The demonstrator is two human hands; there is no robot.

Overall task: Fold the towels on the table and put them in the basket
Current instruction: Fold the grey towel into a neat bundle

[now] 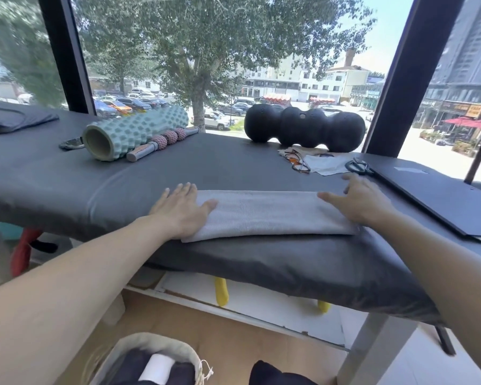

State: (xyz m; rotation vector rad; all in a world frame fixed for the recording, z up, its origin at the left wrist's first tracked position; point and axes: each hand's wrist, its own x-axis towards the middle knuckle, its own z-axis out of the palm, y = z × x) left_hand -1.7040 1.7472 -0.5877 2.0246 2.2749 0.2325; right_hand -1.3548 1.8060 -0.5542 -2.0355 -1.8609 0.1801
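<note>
One basket (161, 346), two hands (181, 211) flattening one towel (270, 215).

Bright daylight where I stand.
Before me, tall windows (261, 65) in dark frames (64, 51) show trees, parked cars and buildings; pale wooden floor (220, 337) lies below.

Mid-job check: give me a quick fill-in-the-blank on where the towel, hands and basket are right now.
1. The grey towel lies folded into a long strip on the dark ____.
2. The left hand and right hand press flat on the towel's two ____.
3. The basket sits on the floor, ____ the table edge, with dark folded cloth inside.
4. The teal foam roller lies on the table's far ____ side.

Missing words: table; ends; below; left
</note>
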